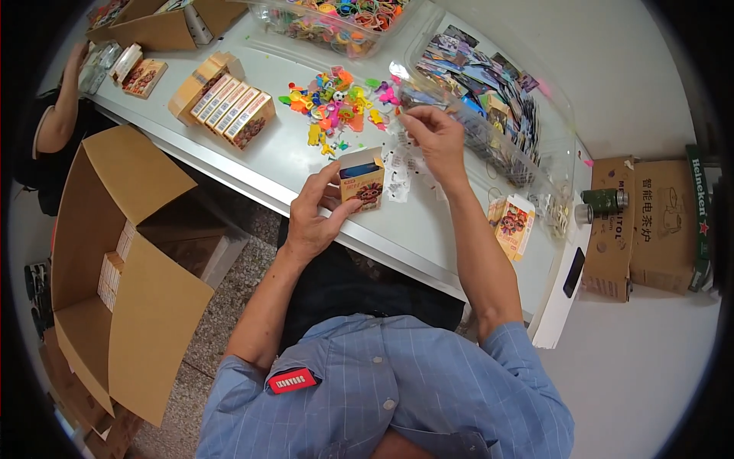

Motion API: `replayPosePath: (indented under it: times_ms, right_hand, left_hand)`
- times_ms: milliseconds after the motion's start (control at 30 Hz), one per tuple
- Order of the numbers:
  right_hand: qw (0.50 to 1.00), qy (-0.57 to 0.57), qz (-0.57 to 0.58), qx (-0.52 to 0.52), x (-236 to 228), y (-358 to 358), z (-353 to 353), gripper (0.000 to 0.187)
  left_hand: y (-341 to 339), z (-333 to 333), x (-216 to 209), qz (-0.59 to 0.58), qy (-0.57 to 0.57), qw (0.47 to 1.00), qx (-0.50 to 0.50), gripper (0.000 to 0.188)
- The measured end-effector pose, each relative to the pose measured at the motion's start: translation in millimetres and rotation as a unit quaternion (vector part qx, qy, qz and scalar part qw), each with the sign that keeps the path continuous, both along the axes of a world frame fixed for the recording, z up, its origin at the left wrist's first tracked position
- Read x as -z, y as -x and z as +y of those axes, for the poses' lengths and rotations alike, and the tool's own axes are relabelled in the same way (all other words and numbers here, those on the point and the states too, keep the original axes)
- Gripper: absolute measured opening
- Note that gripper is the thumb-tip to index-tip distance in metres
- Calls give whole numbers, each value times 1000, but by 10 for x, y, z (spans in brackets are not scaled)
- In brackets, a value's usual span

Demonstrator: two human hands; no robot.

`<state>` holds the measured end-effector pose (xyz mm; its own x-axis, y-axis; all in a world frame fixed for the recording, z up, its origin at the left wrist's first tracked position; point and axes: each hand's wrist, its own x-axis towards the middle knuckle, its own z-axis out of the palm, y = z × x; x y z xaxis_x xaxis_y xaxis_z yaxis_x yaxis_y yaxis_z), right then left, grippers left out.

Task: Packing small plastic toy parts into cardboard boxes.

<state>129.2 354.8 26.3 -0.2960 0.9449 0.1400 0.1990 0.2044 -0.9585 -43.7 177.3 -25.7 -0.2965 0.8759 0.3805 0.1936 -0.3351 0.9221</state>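
My left hand (pixel 310 213) grips a small printed carton (pixel 362 191) at the table's near edge. The carton's top flap is up, and something dark blue shows inside. My right hand (pixel 436 138) is raised beyond it to the right, thumb and fingertips pinched together; whatever they hold, if anything, is too small to make out. Left of those fingertips lies a loose heap of small colourful plastic toys (pixel 336 103). Small white paper slips (pixel 397 172) are spread between the carton and my right forearm.
Several filled cartons (pixel 233 107) stand in a row at left. Flat cartons (pixel 511 226) lie right. Clear bins hold shiny packets (pixel 489 92) and coloured bands (pixel 367 15). A large cardboard box (pixel 157 306) stands open below the table's left. Another person's arm (pixel 63 115) reaches in far left.
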Motion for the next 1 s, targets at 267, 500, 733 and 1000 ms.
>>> replayPosePath:
  times_ms: [267, 500, 733, 1000]
  right_hand:
    - [980, 74, 161, -95, -418, -164, -489, 10]
    - [950, 113, 226, -183, -628, -178, -587, 11]
    - [980, 115, 50, -152, -651, -63, -705, 11]
    - [960, -210, -164, -86, -463, 75, -973, 10]
  left_hand:
    - [7, 16, -87, 22, 17, 999, 23, 69]
    - [-2, 34, -61, 26, 23, 999, 34, 70]
    - [-49, 20, -65, 28, 1, 999, 31, 69]
    - [-93, 16, -72, 72, -30, 997, 28, 64]
